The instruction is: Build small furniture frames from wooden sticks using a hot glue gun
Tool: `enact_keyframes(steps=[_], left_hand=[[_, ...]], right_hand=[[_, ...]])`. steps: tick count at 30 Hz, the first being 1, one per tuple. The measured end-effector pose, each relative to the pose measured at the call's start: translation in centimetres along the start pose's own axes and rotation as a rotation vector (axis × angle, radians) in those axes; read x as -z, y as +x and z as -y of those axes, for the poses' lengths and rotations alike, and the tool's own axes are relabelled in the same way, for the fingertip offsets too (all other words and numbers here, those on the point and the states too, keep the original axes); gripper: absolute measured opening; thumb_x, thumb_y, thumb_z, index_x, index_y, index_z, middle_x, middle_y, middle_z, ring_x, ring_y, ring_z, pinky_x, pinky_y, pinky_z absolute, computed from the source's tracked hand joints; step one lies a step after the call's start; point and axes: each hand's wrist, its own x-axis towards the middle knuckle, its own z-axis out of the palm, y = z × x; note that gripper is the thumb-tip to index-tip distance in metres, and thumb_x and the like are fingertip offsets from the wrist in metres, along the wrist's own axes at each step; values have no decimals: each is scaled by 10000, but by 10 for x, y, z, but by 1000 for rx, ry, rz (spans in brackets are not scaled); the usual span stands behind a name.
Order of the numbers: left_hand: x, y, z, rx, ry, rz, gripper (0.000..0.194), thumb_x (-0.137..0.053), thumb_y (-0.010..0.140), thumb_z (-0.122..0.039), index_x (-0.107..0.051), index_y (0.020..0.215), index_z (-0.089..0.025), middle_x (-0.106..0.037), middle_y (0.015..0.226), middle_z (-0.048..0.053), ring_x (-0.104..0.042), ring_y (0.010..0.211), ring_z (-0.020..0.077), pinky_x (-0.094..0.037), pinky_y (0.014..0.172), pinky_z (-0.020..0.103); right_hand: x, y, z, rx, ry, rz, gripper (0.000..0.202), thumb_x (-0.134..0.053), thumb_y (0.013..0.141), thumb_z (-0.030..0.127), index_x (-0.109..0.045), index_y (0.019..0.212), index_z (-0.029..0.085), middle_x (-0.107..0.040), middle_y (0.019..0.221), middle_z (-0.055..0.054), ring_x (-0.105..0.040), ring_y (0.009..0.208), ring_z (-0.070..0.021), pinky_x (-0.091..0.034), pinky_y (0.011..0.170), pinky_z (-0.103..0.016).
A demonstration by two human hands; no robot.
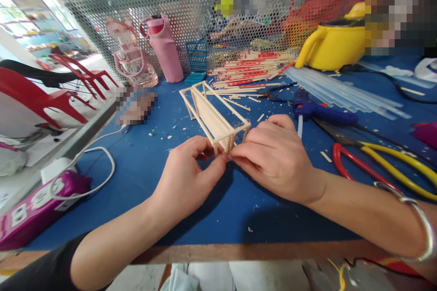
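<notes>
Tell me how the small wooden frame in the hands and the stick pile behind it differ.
The frame is joined into an open, box-like shape, while the stick pile lies loose. The frame looks plain and pale; the stick pile shows red markings. The left hand and right hand hold the frame's near end, whereas the stick pile lies beyond them. Both consist of thin, pale sticks.
</notes>
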Motion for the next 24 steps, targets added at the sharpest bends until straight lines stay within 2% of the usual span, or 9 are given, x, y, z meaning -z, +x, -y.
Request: enact_keyframes(steps=[3,5,8,11,21,24], left_hand=[[-2,0,1,-12,10,-21,140,-588,824,-303,-649,825,-177,-685,791,30,-621,741,170,-499,677,289],[-2,-1,1,-21,9,-35,134,-588,824,-301,-647,814,-181,-682,781,28,-619,733,167,-497,670,284],[-2,-2,0,-17,17,-38,141,-580,830,-305,-650,828,-182,-680,787,28,-615,729,163,-494,670,284],[-3,-2,1,-8,20,-29,153,-574,837,-314,-650,837,-181,-677,789,25,-608,726,161,-491,674,290],[2,-1,-2,0,22,-8,158,-635,785,-297,-657,894,-184,-700,875,21,-621,778,172,-488,738,314],[4,-1,-1,11,4,17,206,-665,776,-341,-650,917,-190,-700,907,25,-628,802,181,-492,763,326]], right_hand=[[1,-1,2,-18,25,-21,126,-590,848,206,-579,722,201,-584,641,9,-508,624,-144,-368,700,-361],[3,-2,3,-41,50,-80,56,-585,802,168,-544,804,206,-608,721,-12,-545,686,-172,-406,710,-374],[7,-2,3,-114,74,-144,286,-564,726,91,-515,986,200,-630,983,-92,-583,921,-250,-451,815,-429],[10,-1,2,-173,81,-123,451,-511,700,46,-496,1122,203,-597,1172,-119,-547,1122,-298,-412,965,-486],[7,-1,-2,-195,108,-61,608,-461,591,48,-484,1171,231,-617,1182,-91,-545,1154,-305,-403,984,-504],[7,-1,-2,-204,122,-44,636,-463,567,46,-474,1180,216,-606,1186,-98,-535,1164,-302,-398,996,-491]])
